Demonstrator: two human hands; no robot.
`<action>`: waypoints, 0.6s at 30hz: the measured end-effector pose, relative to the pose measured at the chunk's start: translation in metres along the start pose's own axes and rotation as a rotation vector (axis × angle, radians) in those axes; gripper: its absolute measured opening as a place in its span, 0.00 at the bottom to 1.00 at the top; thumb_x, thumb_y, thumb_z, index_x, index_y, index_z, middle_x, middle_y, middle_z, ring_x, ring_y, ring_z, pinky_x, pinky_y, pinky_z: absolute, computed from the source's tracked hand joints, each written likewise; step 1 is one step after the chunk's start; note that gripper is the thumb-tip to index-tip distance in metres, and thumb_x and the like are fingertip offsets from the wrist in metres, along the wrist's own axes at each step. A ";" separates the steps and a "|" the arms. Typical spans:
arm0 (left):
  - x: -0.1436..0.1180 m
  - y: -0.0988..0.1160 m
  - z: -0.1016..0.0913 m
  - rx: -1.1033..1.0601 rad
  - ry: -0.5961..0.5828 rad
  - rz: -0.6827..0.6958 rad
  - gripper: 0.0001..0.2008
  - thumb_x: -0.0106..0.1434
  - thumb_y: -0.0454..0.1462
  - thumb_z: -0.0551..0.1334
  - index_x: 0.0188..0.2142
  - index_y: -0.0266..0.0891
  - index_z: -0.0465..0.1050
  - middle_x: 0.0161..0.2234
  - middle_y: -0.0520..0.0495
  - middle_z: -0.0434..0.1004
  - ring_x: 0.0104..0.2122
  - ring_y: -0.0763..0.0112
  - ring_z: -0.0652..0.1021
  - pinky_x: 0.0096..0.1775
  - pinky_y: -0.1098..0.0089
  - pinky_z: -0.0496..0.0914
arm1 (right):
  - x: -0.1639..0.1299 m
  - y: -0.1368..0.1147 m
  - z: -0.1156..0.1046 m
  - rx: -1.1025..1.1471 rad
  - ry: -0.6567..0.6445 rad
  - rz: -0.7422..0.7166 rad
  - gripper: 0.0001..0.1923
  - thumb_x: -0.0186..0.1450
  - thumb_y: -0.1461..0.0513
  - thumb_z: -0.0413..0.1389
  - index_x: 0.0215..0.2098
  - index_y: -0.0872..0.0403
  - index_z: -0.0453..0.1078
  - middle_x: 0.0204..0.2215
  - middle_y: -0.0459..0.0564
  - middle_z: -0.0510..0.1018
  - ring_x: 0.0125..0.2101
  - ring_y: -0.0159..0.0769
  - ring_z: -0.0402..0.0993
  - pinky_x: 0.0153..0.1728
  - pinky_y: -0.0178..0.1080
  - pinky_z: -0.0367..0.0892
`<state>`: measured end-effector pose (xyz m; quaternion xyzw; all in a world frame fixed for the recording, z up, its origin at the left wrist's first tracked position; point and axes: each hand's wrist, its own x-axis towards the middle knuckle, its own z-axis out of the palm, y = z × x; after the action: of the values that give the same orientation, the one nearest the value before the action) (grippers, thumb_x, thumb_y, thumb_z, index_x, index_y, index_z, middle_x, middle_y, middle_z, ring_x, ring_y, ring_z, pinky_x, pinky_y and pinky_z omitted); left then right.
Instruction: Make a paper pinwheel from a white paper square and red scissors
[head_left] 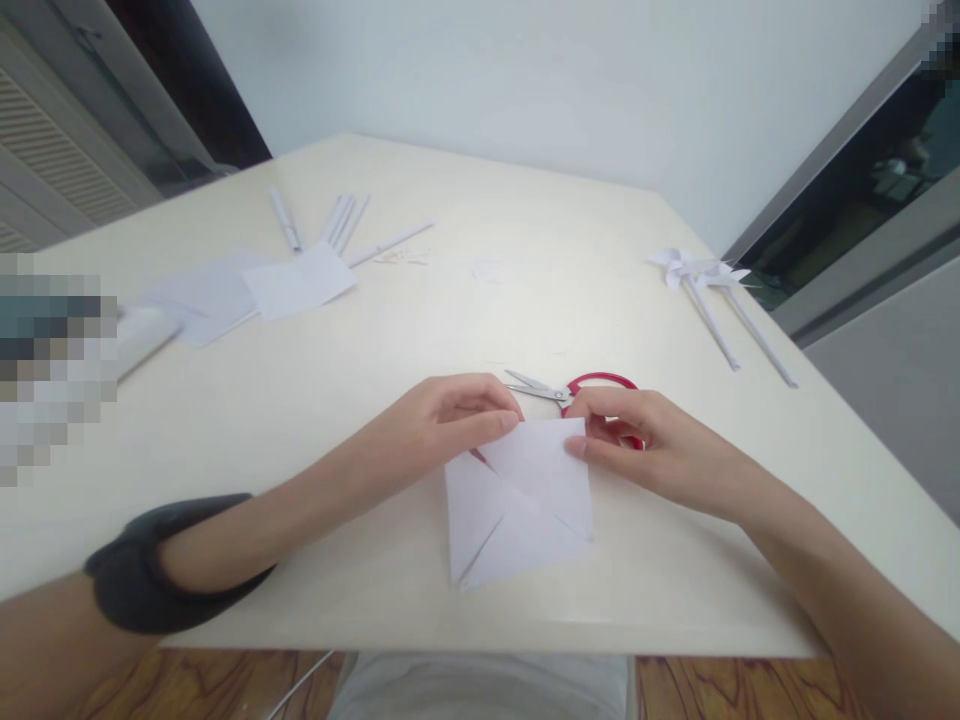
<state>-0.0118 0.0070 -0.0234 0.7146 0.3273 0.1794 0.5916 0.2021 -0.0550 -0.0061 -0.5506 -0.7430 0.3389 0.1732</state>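
A square sheet of white paper (525,480), slit inward from its corners, is held just above the table near the front edge. At its upper left, my left hand (472,415) pinches the paper between thumb and fingers. The upper right corner is gripped by my right hand (622,430), thumb on top and fingers behind. Just beyond the paper lie open scissors (559,392) with red handles, the blades pointing left. My right hand partly covers their handles.
Two paper pinwheels (705,275) on rolled sticks lie at the right. Several rolled paper sticks (345,220) and loose paper sheets (300,280) are at the back left. Small paper scraps (487,268) lie mid-table. A wall stands behind the white table (360,390).
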 end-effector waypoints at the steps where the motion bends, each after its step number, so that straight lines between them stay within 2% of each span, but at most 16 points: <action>1: -0.001 0.000 0.000 -0.008 -0.044 -0.025 0.09 0.61 0.40 0.56 0.29 0.39 0.69 0.29 0.52 0.70 0.31 0.69 0.72 0.32 0.73 0.64 | 0.000 0.000 0.001 0.013 0.002 -0.010 0.06 0.64 0.61 0.50 0.31 0.54 0.64 0.27 0.43 0.64 0.25 0.28 0.61 0.24 0.32 0.56; 4: -0.001 -0.001 0.001 0.055 -0.149 -0.072 0.11 0.61 0.40 0.56 0.24 0.38 0.67 0.23 0.54 0.64 0.25 0.73 0.68 0.27 0.74 0.59 | 0.000 -0.001 0.003 0.060 0.007 -0.029 0.05 0.65 0.61 0.50 0.31 0.53 0.64 0.28 0.43 0.65 0.26 0.28 0.61 0.24 0.32 0.56; 7: -0.001 -0.004 0.000 0.129 -0.199 -0.062 0.12 0.61 0.41 0.56 0.25 0.37 0.68 0.22 0.54 0.62 0.23 0.75 0.64 0.25 0.73 0.56 | 0.001 -0.001 0.006 0.091 0.003 -0.054 0.05 0.64 0.61 0.51 0.30 0.53 0.62 0.29 0.43 0.65 0.28 0.29 0.62 0.26 0.33 0.58; 12: 0.000 -0.009 0.006 0.020 -0.210 -0.023 0.09 0.61 0.40 0.57 0.30 0.38 0.72 0.28 0.52 0.70 0.29 0.73 0.69 0.30 0.74 0.62 | 0.003 -0.002 0.012 0.098 -0.039 -0.137 0.04 0.64 0.63 0.51 0.32 0.54 0.64 0.29 0.44 0.67 0.28 0.29 0.63 0.27 0.33 0.60; 15: 0.000 -0.010 0.010 -0.058 -0.194 -0.018 0.08 0.62 0.38 0.57 0.29 0.38 0.72 0.26 0.54 0.69 0.28 0.76 0.69 0.29 0.77 0.62 | 0.003 -0.001 0.015 0.121 -0.034 -0.151 0.03 0.64 0.64 0.51 0.31 0.54 0.64 0.28 0.43 0.67 0.28 0.28 0.63 0.27 0.33 0.61; 18: 0.000 -0.009 0.012 -0.062 -0.149 -0.011 0.08 0.62 0.38 0.57 0.29 0.39 0.71 0.26 0.55 0.68 0.27 0.77 0.69 0.29 0.77 0.62 | 0.002 0.000 0.016 0.178 0.005 -0.113 0.04 0.64 0.66 0.51 0.37 0.53 0.63 0.31 0.43 0.67 0.31 0.29 0.65 0.29 0.33 0.63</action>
<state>-0.0063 -0.0011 -0.0351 0.7054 0.2808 0.1325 0.6371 0.1913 -0.0584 -0.0180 -0.4910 -0.7395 0.3918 0.2421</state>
